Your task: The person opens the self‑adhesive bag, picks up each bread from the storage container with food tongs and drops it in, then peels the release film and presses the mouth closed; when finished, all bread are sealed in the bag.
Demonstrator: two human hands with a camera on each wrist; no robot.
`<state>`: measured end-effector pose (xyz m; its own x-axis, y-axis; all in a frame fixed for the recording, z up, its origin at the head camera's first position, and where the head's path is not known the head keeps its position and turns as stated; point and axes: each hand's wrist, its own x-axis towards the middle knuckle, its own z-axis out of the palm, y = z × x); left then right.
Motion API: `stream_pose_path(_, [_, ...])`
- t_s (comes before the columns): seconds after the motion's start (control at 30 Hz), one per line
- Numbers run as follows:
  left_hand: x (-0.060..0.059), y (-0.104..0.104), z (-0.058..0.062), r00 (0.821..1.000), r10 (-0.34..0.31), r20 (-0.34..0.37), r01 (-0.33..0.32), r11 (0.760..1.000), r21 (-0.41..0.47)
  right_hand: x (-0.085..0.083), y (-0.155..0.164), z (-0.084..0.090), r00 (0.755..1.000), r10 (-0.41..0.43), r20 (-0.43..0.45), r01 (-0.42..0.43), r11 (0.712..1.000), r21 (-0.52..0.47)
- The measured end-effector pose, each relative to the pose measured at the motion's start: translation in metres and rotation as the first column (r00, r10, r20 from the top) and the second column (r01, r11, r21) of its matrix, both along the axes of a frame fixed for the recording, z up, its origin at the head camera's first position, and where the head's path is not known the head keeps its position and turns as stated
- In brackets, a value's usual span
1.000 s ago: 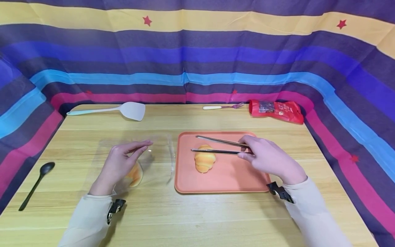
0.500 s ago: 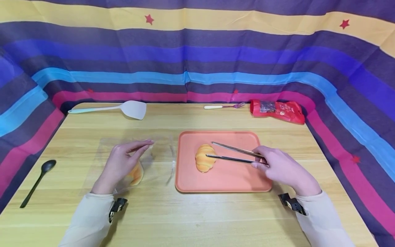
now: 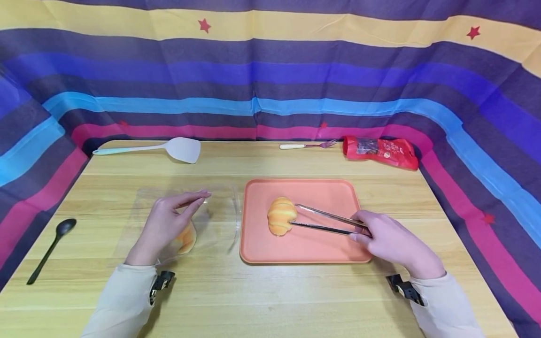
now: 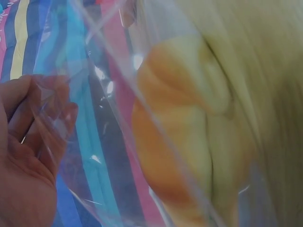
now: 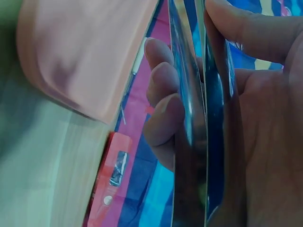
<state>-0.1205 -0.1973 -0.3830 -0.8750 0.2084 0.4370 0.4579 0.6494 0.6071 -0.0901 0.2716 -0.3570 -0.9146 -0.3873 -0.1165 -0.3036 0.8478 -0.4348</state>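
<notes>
A golden bread roll (image 3: 281,216) lies on the orange tray (image 3: 321,249) at the table's middle. My right hand (image 3: 359,227) grips metal tongs (image 3: 325,220), whose two tips straddle the roll's right end with a gap between them. The right wrist view shows the tongs' arms (image 5: 194,142) held between thumb and fingers (image 5: 161,118), with the tray (image 5: 85,47) beyond. To the left, my left hand (image 3: 192,202) pinches the edge of a clear plastic bag (image 3: 215,225) lying on the table. A second roll (image 3: 186,237) sits inside it, seen close up as the roll (image 4: 189,142) in the left wrist view.
A white spatula (image 3: 169,149) lies at the back left, and a fork (image 3: 306,145) and a red packet (image 3: 380,151) at the back right. A black spoon (image 3: 50,249) lies near the left edge. Striped cloth walls surround the wooden table on three sides.
My right hand drew the tongs back to the right and lower, from over the roll to its right end. The left hand and bag stayed put.
</notes>
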Motion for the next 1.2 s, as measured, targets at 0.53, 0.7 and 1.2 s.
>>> stream_pose_path(0.53, [0.0, 0.001, 0.001, 1.0, 0.003, 0.021, -0.003, 1.0, 0.008, -0.009, -0.001, -0.016, 0.969, 0.108, -0.223, -0.094, 0.993, 0.069])
stream_pose_path(0.7, [0.0, 0.001, 0.001, 1.0, 0.002, 0.009, -0.002, 1.0, 0.004, -0.011, -0.001, -0.017, 0.948, 0.12, -0.294, -0.104, 0.992, 0.07])
stream_pose_path(1.2, [-0.001, 0.001, 0.001, 1.0, -0.009, -0.023, 0.009, 1.0, -0.008, -0.013, -0.018, -0.011, 0.949, 0.099, -0.3, -0.104, 0.995, -0.002])
